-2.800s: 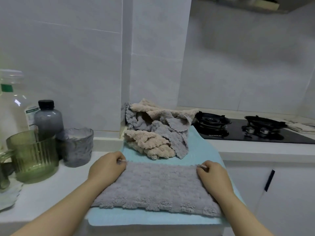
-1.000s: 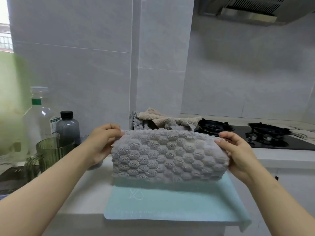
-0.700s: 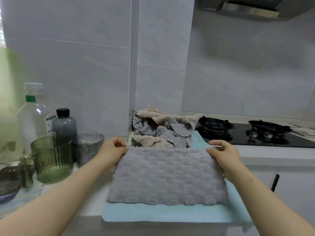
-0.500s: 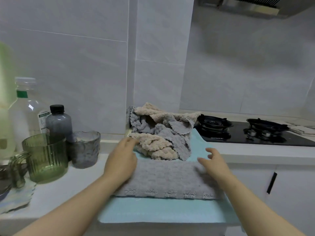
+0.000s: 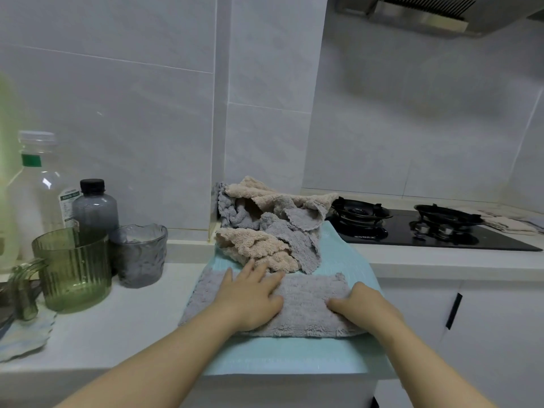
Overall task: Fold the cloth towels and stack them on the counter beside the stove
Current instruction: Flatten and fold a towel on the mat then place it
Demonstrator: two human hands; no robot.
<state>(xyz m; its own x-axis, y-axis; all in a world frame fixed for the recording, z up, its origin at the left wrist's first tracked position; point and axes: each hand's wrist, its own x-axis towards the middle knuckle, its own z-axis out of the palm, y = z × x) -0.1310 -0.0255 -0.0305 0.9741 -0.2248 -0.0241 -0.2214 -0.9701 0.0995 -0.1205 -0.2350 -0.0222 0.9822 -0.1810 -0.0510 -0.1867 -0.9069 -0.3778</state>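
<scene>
Head view: left hand (image 5: 250, 298) and right hand (image 5: 362, 307) press a folded grey towel (image 5: 309, 301) onto a teal mat (image 5: 282, 354).
Palms flat, fingers straight, gripping nothing; the unfolded pile (image 5: 265, 228) at 12 o'clock crowds its far edge and could snag the next fold.

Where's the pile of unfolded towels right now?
Head view, centre: the unfolded towel pile sits at the back of the blue mat against the wall, just left of the stove and behind the flat grey towel.
</scene>
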